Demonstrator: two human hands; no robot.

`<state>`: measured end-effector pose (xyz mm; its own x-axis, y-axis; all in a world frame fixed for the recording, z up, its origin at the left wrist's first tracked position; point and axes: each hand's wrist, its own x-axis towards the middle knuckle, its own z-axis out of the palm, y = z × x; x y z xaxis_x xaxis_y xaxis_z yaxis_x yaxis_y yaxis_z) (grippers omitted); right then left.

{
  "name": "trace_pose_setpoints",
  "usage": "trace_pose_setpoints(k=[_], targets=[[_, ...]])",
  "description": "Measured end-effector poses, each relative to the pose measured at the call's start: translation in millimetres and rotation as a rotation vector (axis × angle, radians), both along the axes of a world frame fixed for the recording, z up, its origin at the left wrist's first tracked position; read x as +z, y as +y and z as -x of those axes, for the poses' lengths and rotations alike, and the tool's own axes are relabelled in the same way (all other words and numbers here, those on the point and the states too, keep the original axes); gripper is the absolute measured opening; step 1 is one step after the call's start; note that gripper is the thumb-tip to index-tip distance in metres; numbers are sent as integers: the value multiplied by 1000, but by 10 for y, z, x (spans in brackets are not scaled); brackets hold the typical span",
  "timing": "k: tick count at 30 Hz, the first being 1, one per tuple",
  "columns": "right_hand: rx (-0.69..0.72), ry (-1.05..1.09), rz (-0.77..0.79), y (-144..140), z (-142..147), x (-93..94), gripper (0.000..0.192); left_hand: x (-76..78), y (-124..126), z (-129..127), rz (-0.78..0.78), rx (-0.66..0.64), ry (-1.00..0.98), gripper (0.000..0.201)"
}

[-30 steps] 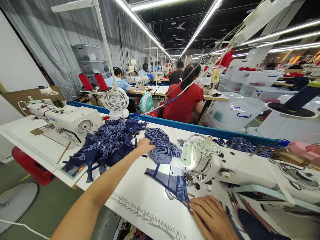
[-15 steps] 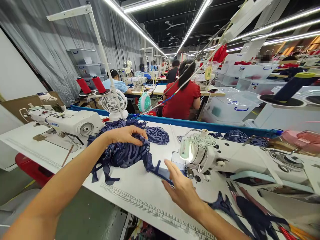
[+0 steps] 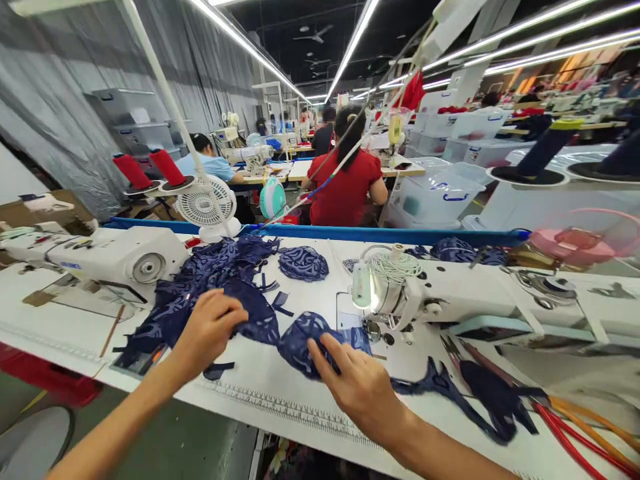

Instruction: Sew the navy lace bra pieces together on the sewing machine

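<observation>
Since the earlier frame both hands have drawn nearer the table's front edge: the left hand (image 3: 210, 328) has dropped from the top of the navy heap to its near side, and the right hand (image 3: 357, 387) has slid left and down onto a lace cup piece. Left hand curled, fingers closed over a fold of the navy lace garment (image 3: 250, 319), gripping it. Right hand open and flat, fingers spread, fingertips pressing the navy lace cup (image 3: 300, 343); it grasps nothing. The cup lies on the white sewing table (image 3: 280, 400), just left of the needle area of the sewing machine (image 3: 400, 300), touching the piece under the left hand. Printed ruler strip along the table's front edge, just below both hands. Larger pile of navy lace pieces (image 3: 215, 267) behind the left hand; a single cup (image 3: 303, 263) lies apart beyond it. Another navy piece (image 3: 465, 393) lies right of the right forearm. Second sewing machine (image 3: 100, 257) at left, small white fan (image 3: 206, 203) behind it. A person in a red top (image 3: 345, 190) sits at the next bench, back turned.
</observation>
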<state>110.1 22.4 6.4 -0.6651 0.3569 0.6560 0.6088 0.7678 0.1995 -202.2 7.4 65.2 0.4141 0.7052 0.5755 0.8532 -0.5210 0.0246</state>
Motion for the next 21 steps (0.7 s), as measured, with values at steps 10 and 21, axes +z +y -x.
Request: trace_pose_setpoints(k=[10,21], targets=[[289,-43,415,-666,80,-222,23,-406,326,-408,-224,188,-130,32],[263,974,1467,-72,21,-218,72,-130,154,-775,308,-206,-611,39]])
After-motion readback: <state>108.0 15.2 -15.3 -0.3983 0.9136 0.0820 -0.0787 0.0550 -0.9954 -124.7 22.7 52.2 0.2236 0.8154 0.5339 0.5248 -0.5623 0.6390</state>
